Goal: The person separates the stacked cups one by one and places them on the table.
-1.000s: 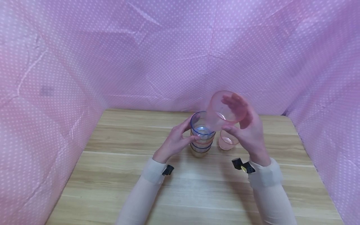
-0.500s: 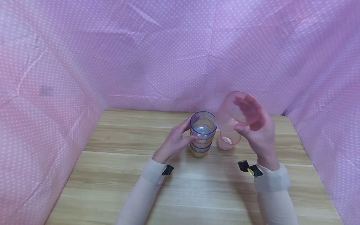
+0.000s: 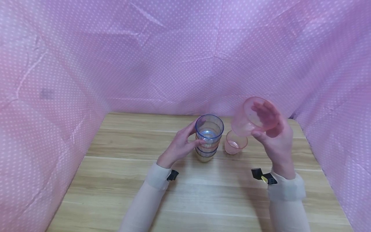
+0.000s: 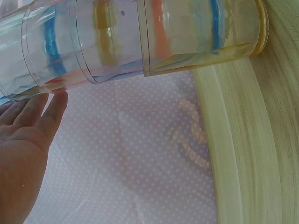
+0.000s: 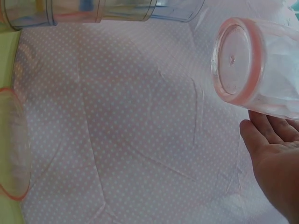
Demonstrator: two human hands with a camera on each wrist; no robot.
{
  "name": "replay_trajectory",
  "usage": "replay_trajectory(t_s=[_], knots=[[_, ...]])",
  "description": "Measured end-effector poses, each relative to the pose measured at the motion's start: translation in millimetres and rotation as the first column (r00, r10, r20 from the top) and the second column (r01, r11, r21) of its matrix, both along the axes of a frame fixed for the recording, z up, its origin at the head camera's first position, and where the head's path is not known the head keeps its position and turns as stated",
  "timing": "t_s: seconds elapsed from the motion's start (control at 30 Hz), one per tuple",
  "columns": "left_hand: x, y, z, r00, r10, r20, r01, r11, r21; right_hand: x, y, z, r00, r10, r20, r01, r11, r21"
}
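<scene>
A tall stack of nested clear plastic cups [image 3: 209,146], with a blue-rimmed one on top, stands upright on the table. My left hand [image 3: 181,145] holds it near the top, thumb in front and fingers behind. In the left wrist view, blue, amber and orange bands show through the stack [image 4: 112,42]. Up in the air to the right, my right hand [image 3: 278,141] grips a pink clear cup [image 3: 242,122], tilted with its mouth toward the right. Its round base [image 5: 232,60] shows in the right wrist view. Below it, a second pink cup [image 3: 231,149] stands upright beside the stack.
The wooden table [image 3: 139,138] reaches back to a pink dotted cloth [image 3: 162,71], which hangs behind and on both sides. Small black cameras [image 3: 173,175] sit on both wrists, over pale sleeves.
My right hand has moved right with the pink cup, away from the top of the stack, uncovering more of the standing pink cup. The left hand and the stack have stayed in place.
</scene>
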State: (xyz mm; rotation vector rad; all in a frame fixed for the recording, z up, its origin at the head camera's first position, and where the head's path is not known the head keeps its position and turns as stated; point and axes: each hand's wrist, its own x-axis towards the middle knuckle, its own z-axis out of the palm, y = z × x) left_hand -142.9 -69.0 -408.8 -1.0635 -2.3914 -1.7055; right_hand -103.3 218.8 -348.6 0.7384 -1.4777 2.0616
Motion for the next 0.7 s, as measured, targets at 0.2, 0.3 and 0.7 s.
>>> replay_trajectory(t_s=[0.2, 0.3, 0.7], knots=[[-0.2, -0.3, -0.7, 1.000, 0.001, 0.002, -0.001, 1.000, 0.000, 4.0, 6.7, -6.3, 1.000, 0.008, 0.019, -0.008, 1.000, -0.011], [-0.4, -0.1, -1.2, 1.000, -0.003, 0.000, 0.003, 1.000, 0.005, 5.9, 10.5, -9.5, 0.999, 0.007, 0.031, -0.007, 1.000, -0.015], [-0.3, 0.3, -1.6, 1.000, -0.019, -0.023, 0.020, 0.999, 0.025, 11.7, 28.3, -23.6, 0.998, 0.015, 0.055, -0.012, 0.999, -0.045]])
